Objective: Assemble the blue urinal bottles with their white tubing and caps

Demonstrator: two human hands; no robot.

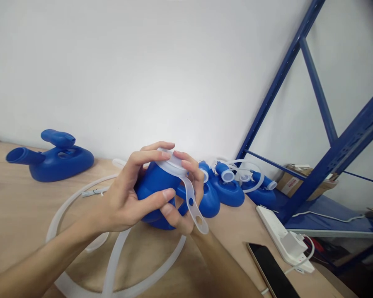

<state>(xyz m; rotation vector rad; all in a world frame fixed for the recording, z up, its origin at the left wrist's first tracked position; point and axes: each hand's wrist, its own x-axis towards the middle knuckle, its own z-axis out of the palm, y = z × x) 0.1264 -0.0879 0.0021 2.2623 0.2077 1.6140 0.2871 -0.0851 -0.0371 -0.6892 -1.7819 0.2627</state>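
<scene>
Both hands are wrapped round a blue plastic urinal bottle [153, 176], held tilted above the table with its mouth towards me. A translucent white cap [172, 165] sits over the mouth, and its strap [192, 203] with holes hangs down at the right. My left hand [124, 196] grips the bottle from the left, thumb on the blue body and fingers over the cap. From the right, my right hand [189, 176] presses fingertips on the cap, its thumb low on the body. Beneath them a white flexible tube [113, 256] lies in loops; the bottle's lower part is partly hidden.
Another urinal bottle [62, 163], uncapped, stands at the left by the wall. Several capped ones [228, 192] with tubes cluster at the right. A phone [272, 269] and a power strip [275, 227] lie along the right edge, beside a blue metal rack [276, 74].
</scene>
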